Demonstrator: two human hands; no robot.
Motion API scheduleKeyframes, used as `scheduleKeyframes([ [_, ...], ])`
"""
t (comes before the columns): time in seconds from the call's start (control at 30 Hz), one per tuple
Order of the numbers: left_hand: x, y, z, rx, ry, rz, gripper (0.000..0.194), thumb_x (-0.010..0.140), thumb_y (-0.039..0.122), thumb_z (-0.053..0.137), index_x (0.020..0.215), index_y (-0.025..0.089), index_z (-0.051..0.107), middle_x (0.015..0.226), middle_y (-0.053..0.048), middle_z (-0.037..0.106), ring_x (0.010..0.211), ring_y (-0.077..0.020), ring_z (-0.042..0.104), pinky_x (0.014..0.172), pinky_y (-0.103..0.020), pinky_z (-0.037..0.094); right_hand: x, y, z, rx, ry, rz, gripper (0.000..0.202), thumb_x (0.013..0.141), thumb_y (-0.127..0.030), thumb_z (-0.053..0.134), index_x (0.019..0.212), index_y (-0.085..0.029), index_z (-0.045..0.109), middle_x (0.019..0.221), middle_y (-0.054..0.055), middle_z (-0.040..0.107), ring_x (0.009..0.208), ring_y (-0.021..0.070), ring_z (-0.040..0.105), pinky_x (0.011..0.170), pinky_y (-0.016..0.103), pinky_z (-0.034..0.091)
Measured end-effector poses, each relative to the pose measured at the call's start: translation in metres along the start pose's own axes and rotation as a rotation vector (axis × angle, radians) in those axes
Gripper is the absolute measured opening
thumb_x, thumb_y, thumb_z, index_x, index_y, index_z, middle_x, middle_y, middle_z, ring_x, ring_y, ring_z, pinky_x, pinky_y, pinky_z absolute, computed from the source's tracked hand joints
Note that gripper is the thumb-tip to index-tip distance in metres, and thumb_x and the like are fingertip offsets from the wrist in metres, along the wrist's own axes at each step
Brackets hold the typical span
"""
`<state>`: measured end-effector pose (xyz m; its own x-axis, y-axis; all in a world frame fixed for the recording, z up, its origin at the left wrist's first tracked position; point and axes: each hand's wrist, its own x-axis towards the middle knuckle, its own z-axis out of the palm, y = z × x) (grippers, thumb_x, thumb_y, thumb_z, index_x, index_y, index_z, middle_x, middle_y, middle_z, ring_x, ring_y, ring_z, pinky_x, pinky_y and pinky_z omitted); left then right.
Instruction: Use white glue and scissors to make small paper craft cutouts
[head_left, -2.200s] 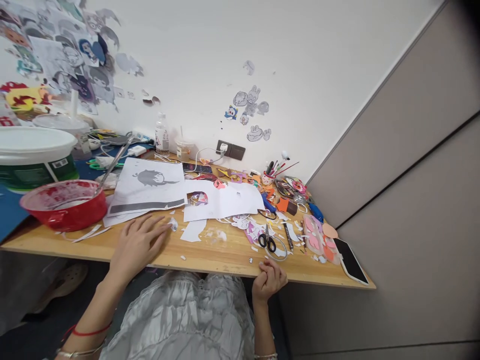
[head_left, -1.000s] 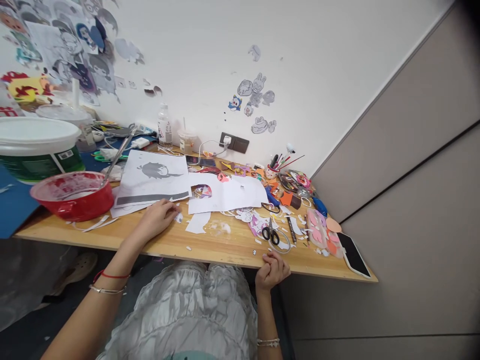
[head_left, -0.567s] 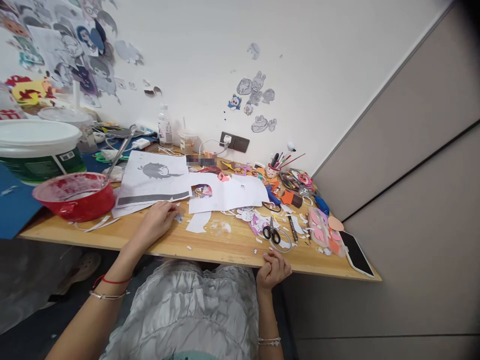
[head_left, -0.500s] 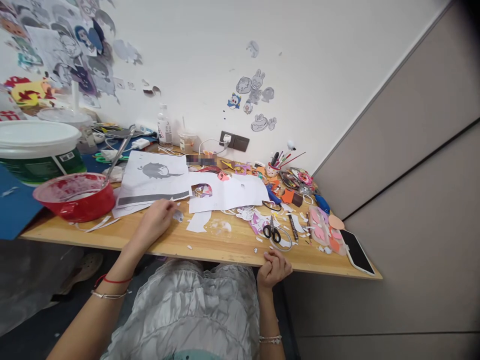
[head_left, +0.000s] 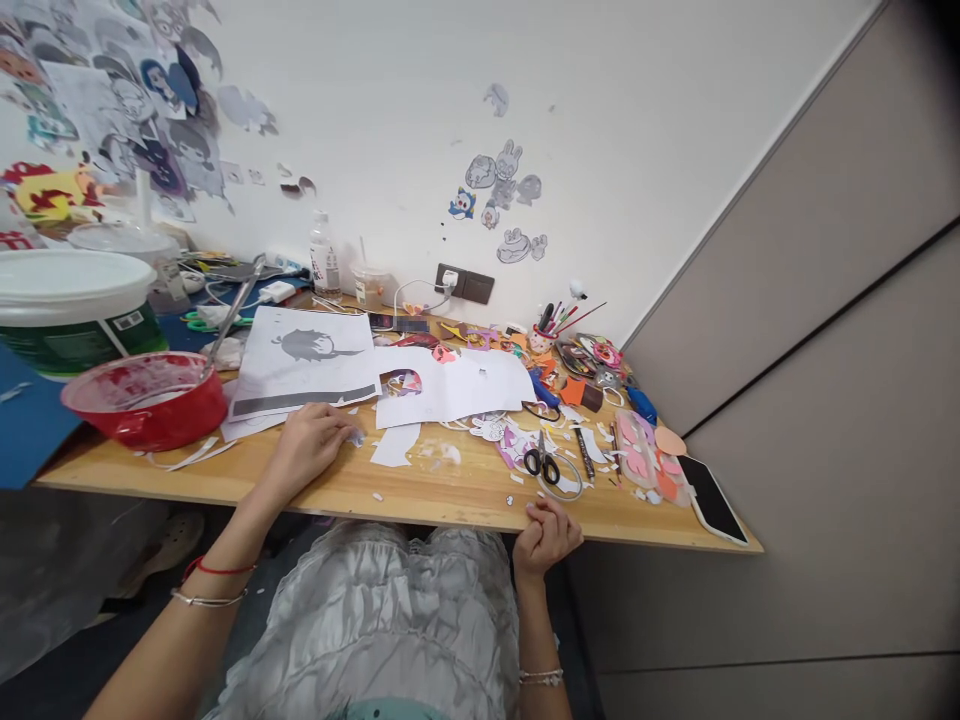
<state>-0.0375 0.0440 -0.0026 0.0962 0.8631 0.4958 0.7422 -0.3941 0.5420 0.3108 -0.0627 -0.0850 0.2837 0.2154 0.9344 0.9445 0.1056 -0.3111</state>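
My left hand point(head_left: 309, 447) lies on the wooden table point(head_left: 465, 500), its fingers closed and the fingertips on a small grey paper cutout point(head_left: 358, 438). Just above it is a white sheet with a grey printed figure point(head_left: 304, 355). To its right are a white paper with a cut-out hole point(head_left: 465, 390) and a torn white scrap point(head_left: 396, 446). My right hand point(head_left: 550, 537) rests curled at the table's front edge, with nothing seen in its fingers. Near it are black-handled scissors point(head_left: 542, 464) and a tiny cutout point(head_left: 509, 500).
A red bowl point(head_left: 150, 425) with a utensil and a white-lidded tub point(head_left: 75, 335) stand at left. A bottle point(head_left: 324, 260) and a plastic cup point(head_left: 367, 288) stand by the wall. Right are a pen cup point(head_left: 541, 341), paper scraps and a phone point(head_left: 712, 500) near the table edge.
My left fingertips have moved slightly right and down onto the small grey cutout, now partly covering it. My right hand stays in place. The view has shifted slightly.
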Motion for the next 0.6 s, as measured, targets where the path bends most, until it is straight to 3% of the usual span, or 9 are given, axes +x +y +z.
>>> scheduleKeyframes([
  [0.13, -0.005, -0.005, -0.010, 0.006, 0.281, -0.160, 0.043, 0.086, 0.043, 0.031, 0.085, 0.012, 0.061, 0.090, -0.010, 0.062, 0.084, -0.0221, 0.054, 0.074, -0.035, 0.043, 0.001, -0.001, -0.001, 0.007, 0.003, -0.015, 0.026, 0.081, -0.018, 0.040, 0.062, -0.020, 0.057, 0.076, 0.004, 0.065, 0.076, 0.0189, 0.051, 0.074, 0.036, 0.033],
  [0.33, -0.002, -0.006, 0.004, -0.038, 0.216, -0.134, 0.033, 0.075, 0.051, 0.051, 0.081, 0.020, 0.062, 0.089, -0.003, 0.063, 0.085, -0.0184, 0.058, 0.079, -0.028, 0.044, 0.002, 0.000, -0.001, 0.007, 0.002, -0.023, 0.025, 0.080, -0.016, 0.040, 0.062, -0.020, 0.057, 0.076, 0.004, 0.065, 0.074, 0.0183, 0.051, 0.074, 0.035, 0.032],
  [0.5, -0.003, -0.005, 0.003, -0.006, 0.292, -0.271, 0.041, 0.067, 0.056, 0.058, 0.086, 0.020, 0.054, 0.077, -0.003, 0.057, 0.071, -0.0188, 0.054, 0.065, -0.029, 0.042, 0.002, 0.001, 0.000, 0.006, 0.015, -0.031, 0.025, 0.080, -0.016, 0.040, 0.062, -0.020, 0.057, 0.075, 0.003, 0.065, 0.075, 0.0188, 0.051, 0.074, 0.036, 0.033],
  [0.6, -0.005, -0.004, 0.000, -0.019, 0.275, -0.308, 0.038, 0.069, 0.055, 0.054, 0.084, 0.020, 0.053, 0.073, -0.001, 0.056, 0.068, -0.0177, 0.054, 0.062, -0.027, 0.041, 0.001, 0.001, 0.001, 0.001, 0.024, -0.024, 0.026, 0.080, -0.017, 0.040, 0.062, -0.020, 0.058, 0.075, 0.003, 0.065, 0.074, 0.0184, 0.051, 0.074, 0.035, 0.033],
])
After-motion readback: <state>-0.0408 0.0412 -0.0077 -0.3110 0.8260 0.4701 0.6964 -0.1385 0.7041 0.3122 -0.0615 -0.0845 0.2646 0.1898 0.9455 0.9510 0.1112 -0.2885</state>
